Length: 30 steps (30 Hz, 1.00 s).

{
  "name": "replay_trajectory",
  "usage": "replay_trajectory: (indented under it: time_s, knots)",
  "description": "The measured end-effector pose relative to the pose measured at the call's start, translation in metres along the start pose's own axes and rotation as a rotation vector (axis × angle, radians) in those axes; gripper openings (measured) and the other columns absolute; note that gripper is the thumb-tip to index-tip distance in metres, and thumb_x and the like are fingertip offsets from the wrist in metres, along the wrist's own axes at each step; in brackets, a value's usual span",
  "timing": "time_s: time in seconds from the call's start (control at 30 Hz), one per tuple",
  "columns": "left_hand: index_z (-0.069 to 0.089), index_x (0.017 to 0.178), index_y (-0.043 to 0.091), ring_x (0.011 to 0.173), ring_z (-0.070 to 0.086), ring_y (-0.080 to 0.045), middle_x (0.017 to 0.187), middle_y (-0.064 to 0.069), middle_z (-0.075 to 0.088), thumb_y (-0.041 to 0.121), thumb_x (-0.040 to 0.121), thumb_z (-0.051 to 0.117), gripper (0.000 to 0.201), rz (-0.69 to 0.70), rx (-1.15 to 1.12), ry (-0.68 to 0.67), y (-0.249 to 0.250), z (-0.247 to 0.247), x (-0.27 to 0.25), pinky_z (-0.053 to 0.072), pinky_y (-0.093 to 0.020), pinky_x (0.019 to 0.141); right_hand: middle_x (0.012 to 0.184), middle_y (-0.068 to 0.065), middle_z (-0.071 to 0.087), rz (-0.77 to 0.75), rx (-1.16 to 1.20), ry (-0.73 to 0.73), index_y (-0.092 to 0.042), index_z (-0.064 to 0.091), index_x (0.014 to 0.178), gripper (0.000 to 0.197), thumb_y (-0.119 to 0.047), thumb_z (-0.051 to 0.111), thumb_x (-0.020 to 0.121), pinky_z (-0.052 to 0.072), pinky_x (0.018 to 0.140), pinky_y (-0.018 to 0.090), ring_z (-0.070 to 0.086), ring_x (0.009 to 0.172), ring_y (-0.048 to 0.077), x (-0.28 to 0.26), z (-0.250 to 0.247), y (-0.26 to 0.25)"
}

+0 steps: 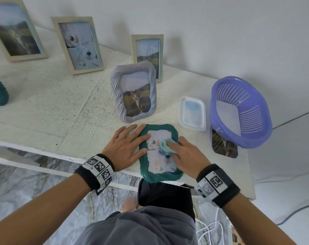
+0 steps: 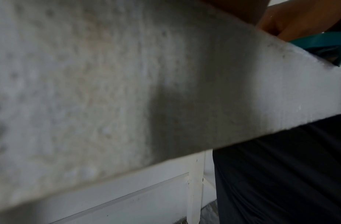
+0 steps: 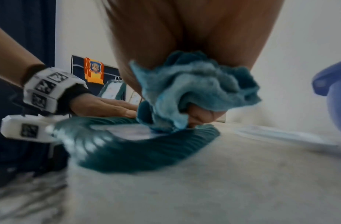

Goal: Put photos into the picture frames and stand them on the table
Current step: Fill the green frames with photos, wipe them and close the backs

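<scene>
On the teal frame [image 1: 160, 175], left hand [image 1: 127, 145] presses flat while right hand [image 1: 186, 157] clutches a cloth [image 1: 166, 146].

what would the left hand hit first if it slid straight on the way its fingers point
The left hand lies flat on the teal frame's left edge, fingers pointing up and right. Sliding on, it would probably meet the standing lilac frame first; depth is uncertain.

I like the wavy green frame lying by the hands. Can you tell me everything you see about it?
The green frame is dark teal with a rippled, wavy border that looks like plastic. It lies flat, face up, at the table's near edge, one end poking slightly over. A pale photo shows in its window. The left hand rests flat on its left side, and the right hand presses a crumpled blue cloth onto the front.
</scene>
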<state>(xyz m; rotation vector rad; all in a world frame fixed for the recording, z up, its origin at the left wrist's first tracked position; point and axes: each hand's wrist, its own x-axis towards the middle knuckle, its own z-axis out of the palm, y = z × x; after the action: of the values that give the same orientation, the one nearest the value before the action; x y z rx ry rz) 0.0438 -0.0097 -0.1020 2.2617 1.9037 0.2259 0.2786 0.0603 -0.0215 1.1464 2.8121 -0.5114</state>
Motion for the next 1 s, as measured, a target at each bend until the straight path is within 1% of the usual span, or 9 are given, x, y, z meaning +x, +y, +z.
replay_trajectory:
  time_s: [0.07,0.13,0.27,0.33,0.47,0.6,0.7,0.87,1.0]
  knots:
    - [0.032,0.151,0.037,0.148,0.022,-0.023,0.164,0.006,0.018,0.062,0.1,0.018,0.058,-0.001,-0.004,-0.005,0.0,0.0,0.0,0.017,-0.047,0.12,0.115,0.014,0.052,0.069,0.034,-0.047,-0.009,0.053,0.131,0.036,-0.012,0.049,0.095,0.049,0.072,0.033,0.058,0.086,0.031,-0.004,0.006,-0.009]
    - [0.03,0.151,0.037,0.149,0.02,-0.022,0.164,0.006,0.016,0.062,0.1,0.017,0.059,-0.003,-0.001,-0.009,-0.001,0.0,0.0,0.014,-0.046,0.121,0.12,0.011,0.048,-0.001,0.076,-0.121,-0.014,0.049,0.135,0.039,-0.014,0.046,0.096,0.049,0.077,0.034,0.056,0.084,0.027,-0.022,0.011,-0.019]
    - [0.029,0.152,0.037,0.15,0.015,-0.021,0.164,0.007,0.013,0.063,0.099,0.016,0.06,0.003,-0.019,-0.023,-0.002,-0.001,0.0,0.01,-0.044,0.122,0.108,0.008,0.051,-0.123,0.032,-0.151,-0.016,0.057,0.128,0.04,-0.007,0.054,0.089,0.041,0.067,0.025,0.052,0.076,0.021,-0.034,0.014,-0.008]
    - [0.029,0.152,0.037,0.15,0.014,-0.021,0.164,0.008,0.012,0.063,0.098,0.015,0.061,0.001,-0.031,-0.028,-0.001,-0.002,0.001,0.009,-0.044,0.122,0.107,0.005,0.05,-0.061,-0.043,-0.129,-0.018,0.054,0.131,0.04,-0.007,0.051,0.092,0.037,0.065,0.024,0.046,0.077,0.017,-0.021,0.013,0.004]
    - [0.028,0.152,0.039,0.15,0.014,-0.02,0.164,0.008,0.011,0.064,0.098,0.014,0.061,-0.005,-0.028,-0.028,-0.001,-0.003,0.001,0.008,-0.043,0.122,0.104,0.014,0.053,0.073,0.025,-0.036,-0.003,0.055,0.128,0.037,-0.003,0.051,0.092,0.039,0.062,0.03,0.045,0.07,0.022,-0.011,0.01,-0.005]
    - [0.026,0.152,0.039,0.15,0.014,-0.02,0.164,0.008,0.012,0.063,0.098,0.014,0.06,-0.012,-0.018,-0.035,0.0,-0.002,0.0,0.008,-0.043,0.122,0.109,0.008,0.046,0.081,0.072,-0.1,-0.014,0.046,0.136,0.039,-0.019,0.043,0.098,0.034,0.067,0.026,0.055,0.082,0.028,-0.038,0.022,-0.027]
    - [0.025,0.152,0.04,0.15,0.013,-0.02,0.165,0.009,0.01,0.064,0.098,0.012,0.061,-0.01,-0.022,-0.05,-0.001,-0.003,0.0,0.008,-0.044,0.122,0.101,0.004,0.04,0.111,0.072,-0.095,-0.016,0.048,0.135,0.038,-0.018,0.043,0.097,0.032,0.066,0.025,0.05,0.076,0.026,-0.039,0.022,-0.024]
    - [0.024,0.153,0.04,0.151,0.01,-0.018,0.165,0.01,0.008,0.065,0.097,0.01,0.063,-0.012,-0.031,-0.052,0.0,-0.005,0.0,0.005,-0.042,0.122,0.097,0.003,0.036,0.253,0.07,-0.017,-0.014,0.047,0.132,0.034,-0.014,0.043,0.098,0.036,0.068,0.026,0.044,0.073,0.023,-0.008,0.014,-0.017]
    - [0.025,0.152,0.04,0.15,0.013,-0.019,0.164,0.01,0.011,0.065,0.097,0.01,0.062,-0.016,-0.027,-0.051,0.001,-0.006,0.0,0.008,-0.043,0.122,0.093,0.001,0.037,0.261,0.141,-0.057,-0.011,0.047,0.125,0.029,-0.02,0.04,0.099,0.032,0.07,0.028,0.041,0.076,0.021,-0.026,0.022,-0.032]
